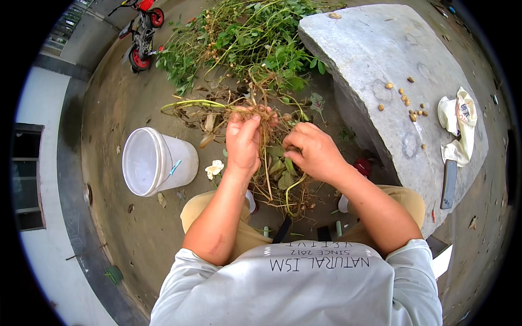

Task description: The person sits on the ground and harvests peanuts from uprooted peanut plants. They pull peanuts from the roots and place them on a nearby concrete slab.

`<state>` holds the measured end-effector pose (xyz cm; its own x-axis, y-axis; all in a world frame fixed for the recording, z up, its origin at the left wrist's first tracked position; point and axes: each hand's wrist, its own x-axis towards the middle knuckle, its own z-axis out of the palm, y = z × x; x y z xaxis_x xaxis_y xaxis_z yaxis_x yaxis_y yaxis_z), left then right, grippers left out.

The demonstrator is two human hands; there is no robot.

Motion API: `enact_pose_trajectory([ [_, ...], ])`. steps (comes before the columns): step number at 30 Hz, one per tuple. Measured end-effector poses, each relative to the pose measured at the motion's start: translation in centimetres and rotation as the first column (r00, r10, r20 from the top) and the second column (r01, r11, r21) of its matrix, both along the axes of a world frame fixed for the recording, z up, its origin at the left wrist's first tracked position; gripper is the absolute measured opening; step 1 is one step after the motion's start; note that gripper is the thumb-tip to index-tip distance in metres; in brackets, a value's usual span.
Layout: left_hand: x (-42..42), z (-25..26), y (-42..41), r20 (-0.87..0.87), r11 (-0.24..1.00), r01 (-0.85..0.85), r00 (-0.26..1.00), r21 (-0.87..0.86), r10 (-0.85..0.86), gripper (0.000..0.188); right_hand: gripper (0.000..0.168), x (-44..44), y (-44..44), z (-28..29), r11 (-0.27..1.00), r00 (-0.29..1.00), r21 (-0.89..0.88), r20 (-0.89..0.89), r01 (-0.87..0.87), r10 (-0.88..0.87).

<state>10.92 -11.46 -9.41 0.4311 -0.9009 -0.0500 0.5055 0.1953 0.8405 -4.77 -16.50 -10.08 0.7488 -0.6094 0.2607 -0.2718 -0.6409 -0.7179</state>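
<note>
My left hand [244, 140] grips the brown roots and stems of a pulled peanut plant [264, 118] in front of my knees. Some of the fingers are hidden behind the roots. Just to the right and slightly nearer to me, my right hand [314, 150] has its thumb and fingers pinched around a small brown thing [293, 150], mostly covered, which I cannot make out for certain. Withered leaves [285, 173] and stems hang between the hands. Below them, more roots and stems [301, 201] lie between my feet.
A whitish plastic bucket [189, 163] with a wire handle stands left. Green peanut plants [253, 36] are heaped ahead. On the stone slab [367, 49] at right lie several peanuts [403, 98], a white cloth [458, 118] and a phone [449, 184]. A small bike [142, 40] stands far left.
</note>
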Motion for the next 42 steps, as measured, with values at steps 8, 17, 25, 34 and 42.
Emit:
enact_pose_trajectory([
  [8, 1.3, -0.1, -0.2, 0.057, 0.999, -0.047, 0.997, -0.024, 0.048, 0.012, 0.013, -0.6, -1.2, 0.3, 0.954, 0.994, 0.299, 0.109, -0.018, -0.015],
  [17, 0.8, 0.0, -0.3, 0.116, 0.998, -0.054, 0.992, 0.013, 0.052, 0.011, 0.026, -0.7, -1.4, -0.2, 0.725, 0.984, 0.685, 0.170, -0.076, -0.057],
  [25, 2.3, 0.3, -0.3, 0.107, 0.996, -0.084, 0.991, -0.007, 0.085, 0.015, 0.049, -1.6, -2.7, 0.1, 0.542, 0.970, 0.833, 0.026, 0.113, -0.242],
  [34, 6.0, 1.1, -0.5, 0.089, 0.971, -0.211, 0.971, -0.111, 0.221, 0.019, 0.063, -3.0, -2.1, -2.0, 0.911, 0.709, 0.412, -0.643, 0.002, 0.290],
  [42, 6.1, 1.4, -0.6, 0.070, 0.963, -0.235, 0.967, -0.131, 0.246, 0.019, 0.077, -4.6, -0.2, -6.8, 0.890, 0.395, 0.421, -0.798, -0.176, 0.456],
])
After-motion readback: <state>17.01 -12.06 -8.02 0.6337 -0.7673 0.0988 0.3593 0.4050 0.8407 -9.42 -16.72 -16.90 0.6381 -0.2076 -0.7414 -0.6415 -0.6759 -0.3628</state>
